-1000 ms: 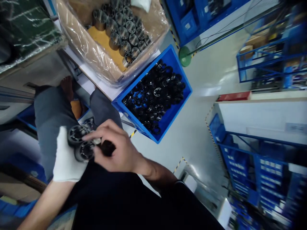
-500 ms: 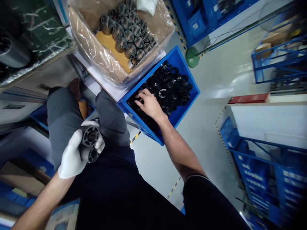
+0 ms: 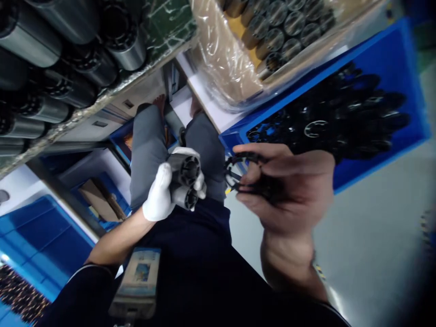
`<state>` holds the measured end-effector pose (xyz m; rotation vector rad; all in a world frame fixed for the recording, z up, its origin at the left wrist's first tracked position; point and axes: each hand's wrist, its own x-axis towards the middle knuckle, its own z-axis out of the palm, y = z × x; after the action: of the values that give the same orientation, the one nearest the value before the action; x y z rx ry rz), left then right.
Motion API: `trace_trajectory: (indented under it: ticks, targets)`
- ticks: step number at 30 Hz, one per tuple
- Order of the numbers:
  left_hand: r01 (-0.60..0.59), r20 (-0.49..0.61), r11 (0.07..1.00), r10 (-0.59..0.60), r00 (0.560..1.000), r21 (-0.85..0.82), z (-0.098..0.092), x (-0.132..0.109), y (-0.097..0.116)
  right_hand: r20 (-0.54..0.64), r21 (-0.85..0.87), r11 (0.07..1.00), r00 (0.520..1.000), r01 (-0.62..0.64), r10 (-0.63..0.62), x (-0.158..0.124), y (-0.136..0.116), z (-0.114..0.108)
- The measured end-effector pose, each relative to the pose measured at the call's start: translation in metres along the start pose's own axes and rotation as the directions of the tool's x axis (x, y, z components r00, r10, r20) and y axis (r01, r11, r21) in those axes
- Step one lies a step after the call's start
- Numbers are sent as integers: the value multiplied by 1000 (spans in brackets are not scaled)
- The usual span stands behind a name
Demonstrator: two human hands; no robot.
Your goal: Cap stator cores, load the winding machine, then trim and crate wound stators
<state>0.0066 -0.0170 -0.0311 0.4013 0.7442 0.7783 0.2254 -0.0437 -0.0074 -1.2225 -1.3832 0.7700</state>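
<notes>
My left hand (image 3: pixel 159 195), in a white glove, is closed around two grey metal cylinders (image 3: pixel 184 188) held together above my lap. Their slotted ends face right. My right hand (image 3: pixel 299 190), bare and close to the camera, pinches a black slotted ring (image 3: pixel 247 156) between thumb and fingers. Dark material also shows inside its curled fingers, too blurred to tell apart. Behind this hand stands a blue crate (image 3: pixel 391 54) with many black ring-like parts (image 3: pixel 368 109). A pale C-shaped ring (image 3: pixel 308 129) lies on top of them.
A plastic-lined carton (image 3: pixel 228 54) with rows of metal cylinders (image 3: pixel 275 38) stands beyond the crate. At upper left, larger metal cylinders (image 3: pixel 126 45) lie on a green bench top (image 3: pixel 170 22). A blue bin (image 3: pixel 34 227) is at lower left. A badge (image 3: pixel 139 272) hangs at my chest.
My right hand has come out of the blue crate, nearer the camera, with a black slotted ring in it. The view has swung left. My left hand still grips the two cylinders.
</notes>
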Motion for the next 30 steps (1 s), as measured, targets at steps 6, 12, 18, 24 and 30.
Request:
trace_trajectory:
  ticks: [6, 12, 18, 24, 30]
  targets:
    - [-150, -126, 976, 171, 977, 156, -2, -11, 6, 91, -28, 999, 995, -42, 45, 1, -8, 52]
    - [-207, -88, 942, 237, 967, 266, -16, -12, 6, 99, -61, 997, 993, -53, 59, -1, -9, 54]
    - [-226, -62, 919, 259, 964, 324, -17, -14, 16, 94, -161, 986, 993, -49, 65, -3, -18, 54]
    - [-317, -23, 877, 348, 937, 362, -20, -11, 13, 97, -181, 983, 995, -21, 39, -7, -23, 58]
    - [-289, -133, 907, 342, 930, 307, -27, -6, 8, 154, -347, 937, 988, 39, 16, -9, -21, 63]
